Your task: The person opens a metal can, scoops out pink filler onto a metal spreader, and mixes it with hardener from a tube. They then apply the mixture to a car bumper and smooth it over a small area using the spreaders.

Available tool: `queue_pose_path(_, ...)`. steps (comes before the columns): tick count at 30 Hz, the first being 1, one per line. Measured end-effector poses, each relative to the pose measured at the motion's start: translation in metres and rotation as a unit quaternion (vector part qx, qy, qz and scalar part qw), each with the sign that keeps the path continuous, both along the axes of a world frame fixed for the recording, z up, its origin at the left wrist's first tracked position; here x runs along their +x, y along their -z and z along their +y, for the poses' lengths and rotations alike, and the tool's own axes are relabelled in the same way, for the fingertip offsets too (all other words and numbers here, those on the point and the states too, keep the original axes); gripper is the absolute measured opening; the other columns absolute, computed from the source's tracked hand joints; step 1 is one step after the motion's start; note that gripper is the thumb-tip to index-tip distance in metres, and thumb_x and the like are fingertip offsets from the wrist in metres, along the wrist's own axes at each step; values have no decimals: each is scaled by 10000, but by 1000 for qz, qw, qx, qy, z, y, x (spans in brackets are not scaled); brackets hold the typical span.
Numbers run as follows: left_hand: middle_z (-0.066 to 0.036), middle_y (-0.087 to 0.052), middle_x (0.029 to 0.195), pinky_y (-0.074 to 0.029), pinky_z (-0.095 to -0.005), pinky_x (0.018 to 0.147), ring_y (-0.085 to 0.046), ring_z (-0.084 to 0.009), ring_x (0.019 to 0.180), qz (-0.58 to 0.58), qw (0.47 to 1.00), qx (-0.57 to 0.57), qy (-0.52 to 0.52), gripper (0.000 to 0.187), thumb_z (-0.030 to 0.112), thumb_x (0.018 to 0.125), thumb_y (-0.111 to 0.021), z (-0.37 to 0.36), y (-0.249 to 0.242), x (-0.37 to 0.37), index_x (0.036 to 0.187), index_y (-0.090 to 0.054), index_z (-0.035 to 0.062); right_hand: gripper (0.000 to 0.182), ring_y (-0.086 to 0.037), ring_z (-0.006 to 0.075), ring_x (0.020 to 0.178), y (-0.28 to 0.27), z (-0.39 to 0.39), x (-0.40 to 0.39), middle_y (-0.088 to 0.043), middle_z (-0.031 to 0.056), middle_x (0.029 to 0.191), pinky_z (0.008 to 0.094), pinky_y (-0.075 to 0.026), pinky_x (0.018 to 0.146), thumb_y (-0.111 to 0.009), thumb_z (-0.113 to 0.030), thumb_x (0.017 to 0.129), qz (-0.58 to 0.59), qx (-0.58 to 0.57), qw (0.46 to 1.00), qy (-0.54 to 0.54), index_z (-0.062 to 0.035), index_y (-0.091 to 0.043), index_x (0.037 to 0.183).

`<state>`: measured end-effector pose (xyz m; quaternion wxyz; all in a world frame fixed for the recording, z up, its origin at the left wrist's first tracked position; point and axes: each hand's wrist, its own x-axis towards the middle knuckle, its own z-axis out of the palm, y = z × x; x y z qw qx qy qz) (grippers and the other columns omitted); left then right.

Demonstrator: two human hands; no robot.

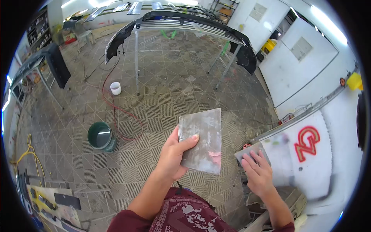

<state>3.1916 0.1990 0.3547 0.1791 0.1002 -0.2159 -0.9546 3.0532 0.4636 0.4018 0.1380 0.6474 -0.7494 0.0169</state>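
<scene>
My left hand [179,149] grips a grey, smeared mixing board [201,127], thumb on top and fingers behind it. A small dab of pink putty [215,156] sits near the board's lower right corner. My right hand [258,172] lies over a flat grey spreader [248,150], fingers extended across its face and thumb hidden. The spreader overlaps the left end of a white panel [280,162] bearing a red and gold logo [307,143].
A dark green bucket [101,137], a white tub [115,88] and a red hose [110,101] are on the patterned floor. Ahead, a black bumper [174,16] rests on a metal stand [137,63]. Another dark bumper [58,65] stands left; a cluttered bench [50,203] is lower left.
</scene>
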Motion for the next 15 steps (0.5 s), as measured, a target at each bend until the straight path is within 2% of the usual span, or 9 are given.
queue_pose_path(2,-129,-610,1238,-590,-394,903,-661,-207,1089,-16,999,-39,2,482,47,975,-634,3,-1,-1,1409,-427,10,413,-662,387,1151,0,-9,12,-701,119,1274,547,-490,1052,-643,34,800,-71,-171,982,22,-35,-705,1203)
queue_pose_path(3,-130,-613,1240,-571,-385,927,-650,-199,1102,-26,997,-69,-22,463,48,981,-628,9,-5,-2,1400,-436,2,413,-662,387,1151,-4,-14,18,-701,119,1274,547,-490,1052,-643,34,800,-70,-174,982,27,-35,-705,1203)
queue_pose_path(5,-131,-615,1242,-552,-376,950,-638,-191,1115,-37,994,-98,-42,445,49,986,-622,18,-4,-6,1390,-445,-7,445,-678,379,1127,-14,-28,30,-713,133,1240,506,-512,1032,-656,56,771,-158,-178,971,37,-27,-697,1207)
queue_pose_path(7,-127,-625,1238,-509,-342,974,-613,-172,1122,-32,965,-240,-99,408,47,995,-604,22,4,-11,1373,-462,-20,449,-678,367,1127,-12,-35,36,-712,126,1242,497,-515,1026,-658,45,774,-150,-151,976,41,-34,-696,1214)
queue_pose_path(8,-127,-625,1238,-509,-342,974,-613,-172,1122,-34,966,-238,-96,408,47,995,-604,25,4,-11,1373,-462,-20,452,-677,354,1126,-11,-36,39,-711,120,1244,487,-519,1019,-661,34,776,-141,-123,982,41,-40,-694,1220)
queue_pose_path(10,-116,-633,1226,-492,-315,960,-603,-160,1108,-58,942,-314,-108,391,45,995,-598,29,4,-13,1360,-474,-25,456,-675,351,1125,-5,-40,42,-705,108,1261,498,-519,1013,-660,20,779,-121,-101,986,53,-48,-693,1228)
queue_pose_path(15,-111,-634,1224,-500,-321,950,-616,-168,1080,-73,944,-300,-116,398,36,988,-602,23,16,-18,1359,-470,-27,456,-668,342,1118,-9,-41,50,-684,75,1310,540,-510,1011,-652,-11,789,-80,-17,996,45,-65,-692,1240)
